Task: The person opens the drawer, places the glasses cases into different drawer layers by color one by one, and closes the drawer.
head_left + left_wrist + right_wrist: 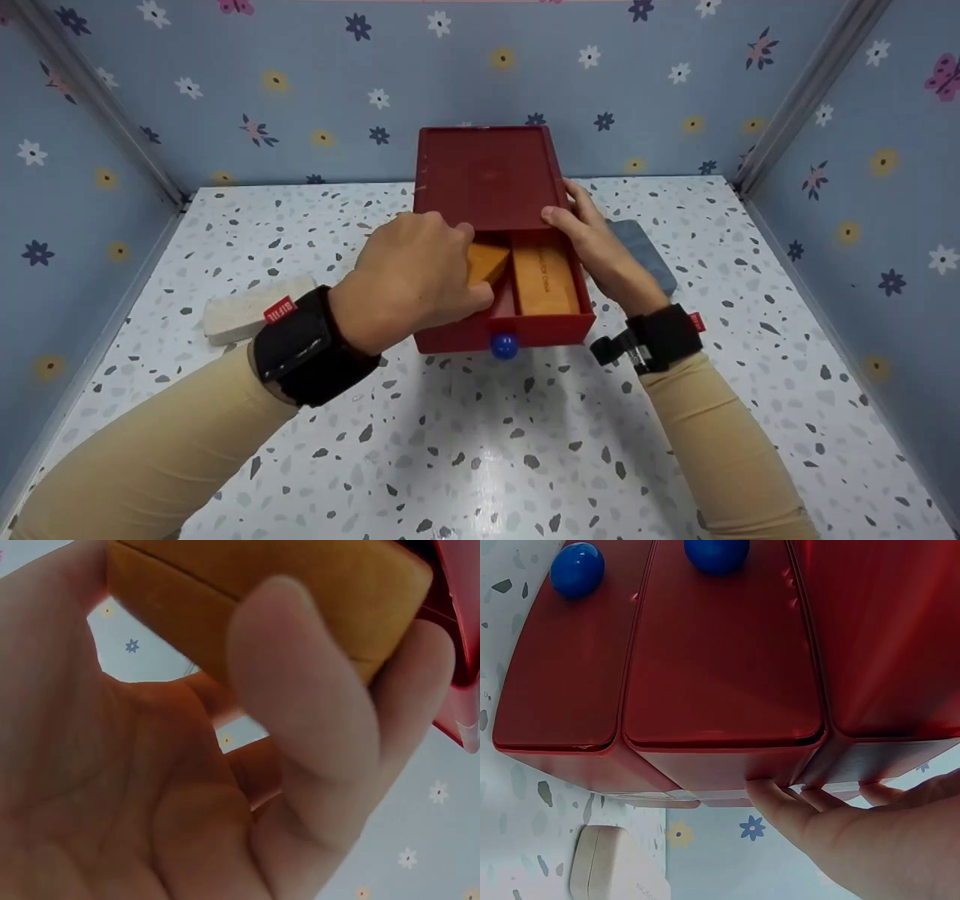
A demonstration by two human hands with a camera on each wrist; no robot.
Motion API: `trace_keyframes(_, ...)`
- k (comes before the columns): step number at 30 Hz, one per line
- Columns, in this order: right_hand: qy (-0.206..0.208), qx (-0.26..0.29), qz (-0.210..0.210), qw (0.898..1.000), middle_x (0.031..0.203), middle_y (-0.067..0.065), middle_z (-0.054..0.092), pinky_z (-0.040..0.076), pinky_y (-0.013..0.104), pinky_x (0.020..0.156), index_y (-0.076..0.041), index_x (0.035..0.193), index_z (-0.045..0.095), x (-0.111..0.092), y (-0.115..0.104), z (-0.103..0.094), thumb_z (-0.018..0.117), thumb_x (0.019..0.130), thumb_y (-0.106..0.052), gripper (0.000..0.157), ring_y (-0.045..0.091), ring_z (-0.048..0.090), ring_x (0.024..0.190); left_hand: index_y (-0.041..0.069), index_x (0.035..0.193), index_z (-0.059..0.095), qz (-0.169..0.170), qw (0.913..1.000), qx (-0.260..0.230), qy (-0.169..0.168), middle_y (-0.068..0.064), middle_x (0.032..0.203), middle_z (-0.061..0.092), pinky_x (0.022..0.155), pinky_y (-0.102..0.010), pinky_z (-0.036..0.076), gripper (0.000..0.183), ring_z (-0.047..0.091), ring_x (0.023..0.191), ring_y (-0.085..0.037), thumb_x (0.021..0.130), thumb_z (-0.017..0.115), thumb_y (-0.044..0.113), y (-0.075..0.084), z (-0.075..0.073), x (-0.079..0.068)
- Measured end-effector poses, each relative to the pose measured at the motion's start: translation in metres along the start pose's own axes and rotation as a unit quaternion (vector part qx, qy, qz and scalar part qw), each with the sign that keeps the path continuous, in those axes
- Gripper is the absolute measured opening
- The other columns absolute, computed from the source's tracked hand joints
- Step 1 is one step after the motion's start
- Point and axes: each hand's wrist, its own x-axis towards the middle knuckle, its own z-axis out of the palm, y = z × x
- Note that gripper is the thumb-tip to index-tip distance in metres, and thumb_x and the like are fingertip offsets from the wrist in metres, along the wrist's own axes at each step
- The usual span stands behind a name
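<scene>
A red drawer cabinet (484, 169) with blue knobs stands on the table, its top drawer (540, 330) pulled out. My left hand (412, 277) reaches into that drawer and pinches a mustard-yellow case (352, 592) between thumb and fingers; a seam runs along the case. Beside it in the drawer, on the right, lies a second yellow case (544, 274) with dark lettering. My right hand (600, 244) rests on the cabinet's right side, thumb over the top edge. In the right wrist view, the fingers (780, 810) lie against the side wall, and lower drawers are closed.
A cream case (255, 307) lies on the speckled table (465, 465), left of the cabinet. To the right is a blue-grey flat item (645, 251), partly behind my right hand. Flower-patterned panels (300, 82) enclose the back and both sides.
</scene>
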Motion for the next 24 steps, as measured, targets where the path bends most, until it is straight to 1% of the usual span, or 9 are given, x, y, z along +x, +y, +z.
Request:
trace_keyframes(4, 0.005, 0.002, 0.001, 1.000, 0.151, 0.016, 0.043, 0.045, 0.050, 0.113, -0.022, 0.170, 0.019, 0.000, 0.000, -0.001, 0.057, 0.104, -0.036, 0.078, 0.032, 0.054, 0.131, 0.002, 0.125, 0.066, -0.007, 0.9999, 0.000, -0.011, -0.008, 0.077, 0.057, 0.062, -0.034, 0.048, 0.054, 0.060, 0.075, -0.027, 0.096, 0.066, 0.048, 0.000, 0.004, 0.007)
trace_keyframes(7, 0.006, 0.001, 0.000, 1.000, 0.149, 0.016, 0.045, 0.046, 0.050, 0.112, -0.022, 0.169, 0.021, 0.000, 0.000, 0.000, 0.058, 0.104, -0.035, 0.076, 0.031, 0.055, 0.130, 0.001, 0.135, 0.063, -0.016, 0.9997, 0.004, -0.019, -0.010, 0.081, 0.059, 0.069, -0.039, 0.056, 0.062, 0.063, 0.081, -0.029, 0.096, 0.063, 0.050, -0.002, 0.006, 0.011)
trace_keyframes(9, 0.007, -0.003, -0.001, 1.000, 0.149, 0.016, 0.045, 0.046, 0.050, 0.112, -0.022, 0.169, 0.021, 0.001, 0.000, 0.000, 0.058, 0.103, -0.035, 0.077, 0.032, 0.055, 0.130, 0.001, 0.138, 0.061, -0.023, 0.9995, 0.002, -0.020, -0.011, 0.082, 0.059, 0.073, -0.041, 0.059, 0.065, 0.064, 0.084, -0.030, 0.097, 0.063, 0.052, -0.002, 0.007, 0.013)
trace_keyframes(12, 0.008, -0.005, -0.003, 1.000, 0.150, 0.016, 0.045, 0.046, 0.050, 0.112, -0.022, 0.169, 0.022, 0.001, -0.001, 0.000, 0.058, 0.103, -0.035, 0.076, 0.032, 0.055, 0.130, 0.001, 0.133, 0.061, -0.031, 0.9994, -0.001, -0.017, -0.011, 0.081, 0.059, 0.074, -0.042, 0.061, 0.064, 0.065, 0.085, -0.030, 0.097, 0.062, 0.054, -0.002, 0.008, 0.015)
trace_keyframes(17, 0.007, -0.004, -0.003, 1.000, 0.150, 0.015, 0.044, 0.045, 0.050, 0.113, -0.022, 0.169, 0.021, 0.000, -0.001, 0.000, 0.057, 0.104, -0.035, 0.076, 0.032, 0.055, 0.131, 0.002, 0.117, 0.061, -0.046, 0.9988, -0.012, -0.014, -0.012, 0.084, 0.061, 0.075, -0.042, 0.062, 0.053, 0.066, 0.086, -0.031, 0.097, 0.062, 0.052, 0.000, 0.009, 0.016)
trace_keyframes(21, 0.007, -0.005, -0.002, 1.000, 0.151, 0.015, 0.044, 0.045, 0.050, 0.114, -0.022, 0.169, 0.021, 0.000, -0.001, 0.000, 0.057, 0.104, -0.036, 0.076, 0.032, 0.054, 0.132, 0.001, 0.114, 0.061, -0.061, 0.9977, -0.026, -0.015, -0.015, 0.090, 0.064, 0.078, -0.043, 0.062, 0.052, 0.068, 0.089, -0.032, 0.097, 0.062, 0.050, 0.002, 0.009, 0.017)
trace_keyframes(24, 0.003, -0.006, -0.002, 1.000, 0.150, 0.015, 0.044, 0.044, 0.050, 0.114, -0.023, 0.169, 0.021, 0.000, 0.000, 0.000, 0.058, 0.104, -0.036, 0.076, 0.031, 0.054, 0.132, 0.001, 0.112, 0.061, -0.071, 0.9968, -0.036, -0.013, -0.015, 0.092, 0.065, 0.079, -0.043, 0.062, 0.049, 0.068, 0.089, -0.033, 0.097, 0.061, 0.047, 0.002, 0.010, 0.017)
